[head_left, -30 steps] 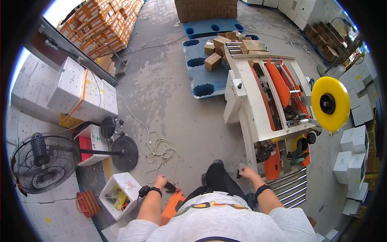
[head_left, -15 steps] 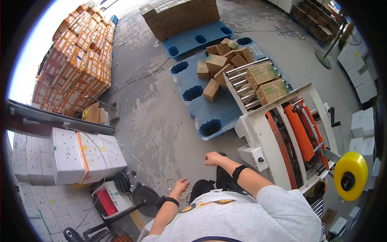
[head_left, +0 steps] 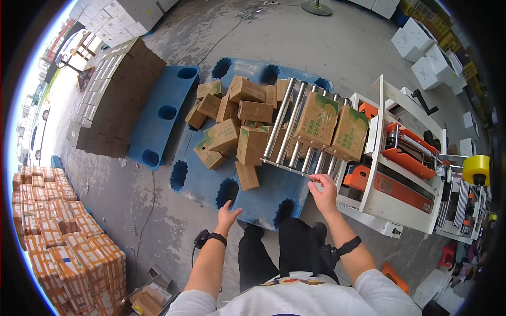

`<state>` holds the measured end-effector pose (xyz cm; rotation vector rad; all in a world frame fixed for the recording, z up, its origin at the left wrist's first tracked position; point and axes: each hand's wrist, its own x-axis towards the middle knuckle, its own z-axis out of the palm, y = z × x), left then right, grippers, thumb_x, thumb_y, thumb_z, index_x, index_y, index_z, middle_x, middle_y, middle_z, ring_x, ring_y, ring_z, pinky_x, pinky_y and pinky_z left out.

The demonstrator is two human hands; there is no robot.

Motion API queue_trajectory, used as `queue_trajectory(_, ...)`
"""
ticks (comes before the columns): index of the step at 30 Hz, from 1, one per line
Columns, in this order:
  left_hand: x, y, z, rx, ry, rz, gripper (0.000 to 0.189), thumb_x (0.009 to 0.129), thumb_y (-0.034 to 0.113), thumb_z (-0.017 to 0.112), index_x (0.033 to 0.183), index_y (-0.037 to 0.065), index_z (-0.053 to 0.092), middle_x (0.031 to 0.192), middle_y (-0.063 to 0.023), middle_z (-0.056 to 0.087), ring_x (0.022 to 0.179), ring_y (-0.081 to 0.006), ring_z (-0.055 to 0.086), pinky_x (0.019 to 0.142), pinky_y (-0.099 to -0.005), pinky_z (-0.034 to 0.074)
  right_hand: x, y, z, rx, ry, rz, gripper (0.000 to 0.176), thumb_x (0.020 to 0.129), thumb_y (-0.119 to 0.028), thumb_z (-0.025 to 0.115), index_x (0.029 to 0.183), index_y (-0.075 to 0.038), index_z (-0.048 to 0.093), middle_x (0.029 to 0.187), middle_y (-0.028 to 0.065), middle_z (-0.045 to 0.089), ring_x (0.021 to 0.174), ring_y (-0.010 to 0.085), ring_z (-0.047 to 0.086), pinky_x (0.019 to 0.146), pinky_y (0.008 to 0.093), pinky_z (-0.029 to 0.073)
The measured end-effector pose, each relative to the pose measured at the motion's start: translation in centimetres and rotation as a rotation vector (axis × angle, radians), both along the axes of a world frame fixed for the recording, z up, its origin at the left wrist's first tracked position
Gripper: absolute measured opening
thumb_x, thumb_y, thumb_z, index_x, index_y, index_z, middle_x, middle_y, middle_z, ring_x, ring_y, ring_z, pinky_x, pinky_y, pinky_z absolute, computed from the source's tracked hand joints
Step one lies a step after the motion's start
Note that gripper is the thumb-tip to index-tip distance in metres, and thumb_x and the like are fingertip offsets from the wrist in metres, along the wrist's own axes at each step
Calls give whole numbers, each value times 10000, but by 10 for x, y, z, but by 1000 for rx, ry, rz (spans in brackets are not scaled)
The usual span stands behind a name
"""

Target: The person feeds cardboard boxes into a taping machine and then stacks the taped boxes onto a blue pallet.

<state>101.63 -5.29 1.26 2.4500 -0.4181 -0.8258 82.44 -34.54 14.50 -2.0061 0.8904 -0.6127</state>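
My left hand [head_left: 230,215] is held out over the near edge of the blue pallet [head_left: 203,187], empty, with thumb and fingers apart. My right hand [head_left: 323,192] has loosely bent fingers with a gap at the thumb, and nothing shows in it. Its fingertips overlap the near side rail of the roller conveyor [head_left: 284,167] in this view. On the rollers, two brown cartons with green print lie side by side, a left carton [head_left: 316,121] and a right carton [head_left: 350,134]. Heaped on the pallet are several similar cartons [head_left: 252,145], many tilted.
A white and orange carton-sealing machine [head_left: 403,184] adjoins the conveyor on the right. A second blue pallet [head_left: 161,118] and a tall carton stack [head_left: 118,100] stand at left. Orange-taped boxes [head_left: 66,247] fill the lower left. White boxes [head_left: 416,42] stand far right.
My view has turned and come closer to the pallet and conveyor. Both hands have moved forward, the right one to the conveyor's near rail, its fingers less tightly curled.
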Motion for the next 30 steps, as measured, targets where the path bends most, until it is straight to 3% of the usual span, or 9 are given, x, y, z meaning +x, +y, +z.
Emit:
queue_trajectory(6, 137, -111, -98, -139, 30, -183, 728, 616, 343, 741, 1217, 34, 470, 1161, -203, 521, 1089, -321, 491, 908, -367, 397, 31, -53, -40, -189, 212, -580, 254, 766, -107, 603, 994, -22, 532, 1030, 117, 491, 988, 256, 471, 848, 340, 376)
queue_trajectory(8, 162, -154, -125, -146, 49, -213, 1034, 535, 362, 800, 1310, -50, 252, 1234, -236, 435, 1145, -323, 435, 943, -362, 366, 34, -68, -47, -369, 262, -708, 388, 813, -115, 548, 1164, -9, 422, 1217, 175, 367, 1170, 318, 327, 975, 406, 277)
queue_trajectory(12, 207, -194, -207, -299, 329, -343, 1270, 408, 360, 847, 1346, -41, 91, 1284, -231, 354, 1198, -315, 364, 983, -362, 328, 28, -106, -63, -465, 443, -771, 384, 850, -163, 514, 1186, 2, 428, 1237, 199, 367, 1188, 345, 319, 976, 425, 276)
queue_trajectory(15, 208, -198, -210, -323, 380, -369, 1263, 401, 330, 831, 1355, -7, 74, 1280, -237, 316, 1198, -341, 333, 995, -386, 311, 19, -122, -79, -320, 600, -943, 423, 861, -279, 516, 1149, 24, 448, 1201, 206, 405, 1142, 333, 378, 952, 403, 313)
queue_trajectory(18, 207, -190, -178, -320, 313, -340, 1180, 438, 303, 796, 1353, 10, 111, 1260, -240, 318, 1168, -347, 348, 982, -416, 310, 23, -121, -76, -150, 613, -1044, 513, 839, -361, 550, 1162, 20, 434, 1156, 191, 434, 1081, 319, 437, 912, 387, 354)
queue_trajectory(22, 217, -194, -67, -271, 206, -296, 1105, 510, 356, 760, 1352, 6, 134, 1229, -237, 337, 1131, -371, 373, 963, -446, 312, 20, -123, -80, 136, 37, -1054, 606, 770, -220, 665, 1242, 7, 360, 1181, 135, 454, 1090, 232, 447, 922, 327, 354)
queue_trajectory(23, 221, -205, -42, -425, 289, -207, 1097, 534, 373, 753, 1358, 12, 125, 1223, -237, 336, 1122, -373, 377, 965, -445, 306, 24, -125, -74, 339, -197, -992, 658, 740, -162, 699, 1264, 2, 336, 1189, 117, 459, 1088, 203, 450, 926, 307, 352)
queue_trajectory(26, 220, -263, 48, -643, 375, -181, 1070, 615, 374, 723, 1382, 61, 46, 1274, -198, 321, 1183, -300, 354, 958, -421, 334, 23, -130, -66, 522, -175, -968, 686, 703, -81, 717, 1263, -6, 328, 1189, 99, 470, 1084, 181, 457, 940, 293, 343)
queue_trajectory(30, 176, -365, 107, -124, -271, -505, 1154, 542, 487, 768, 1370, 31, 106, 1251, -253, 265, 1144, -372, 317, 934, -468, 321, 22, -137, -61, 630, -200, -889, 703, 687, -68, 722, 1260, -24, 318, 1172, 85, 482, 1082, 177, 463, 931, 306, 355)
